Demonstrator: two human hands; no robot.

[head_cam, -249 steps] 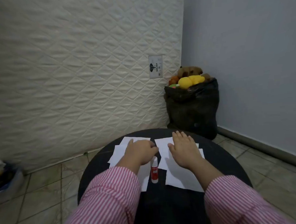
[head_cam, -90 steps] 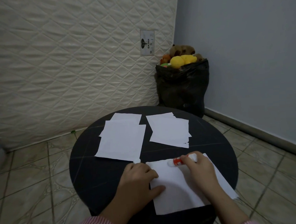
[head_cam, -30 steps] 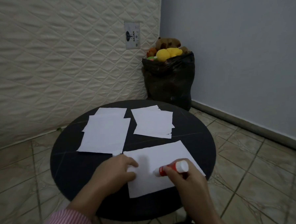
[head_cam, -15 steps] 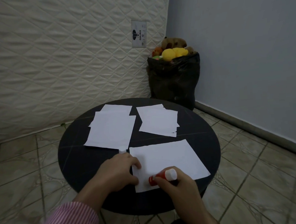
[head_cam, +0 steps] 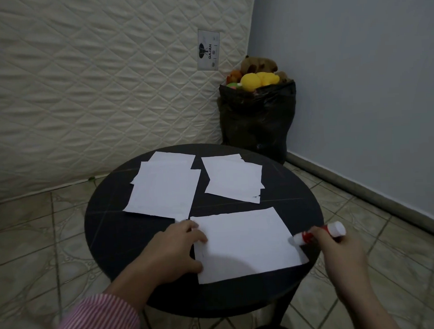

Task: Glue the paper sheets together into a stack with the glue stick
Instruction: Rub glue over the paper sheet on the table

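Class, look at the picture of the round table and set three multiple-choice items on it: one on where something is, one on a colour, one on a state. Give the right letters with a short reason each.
1. Where is the tip of the glue stick?
A. at the right edge of the near sheet
B. on the far left pile
C. on the floor

2. What colour is the band on the glue stick's body?
A. green
B. red
C. blue

3. What is the left hand doing?
A. lifting a sheet into the air
B. resting in the lap
C. pressing flat on the near sheet's left edge

Answers:
1 A, the white tip meets the sheet's right edge, held there by the right hand.
2 B, a red band shows next to the tip.
3 C, the fingers lie on the paper, which lies flat on the black table.
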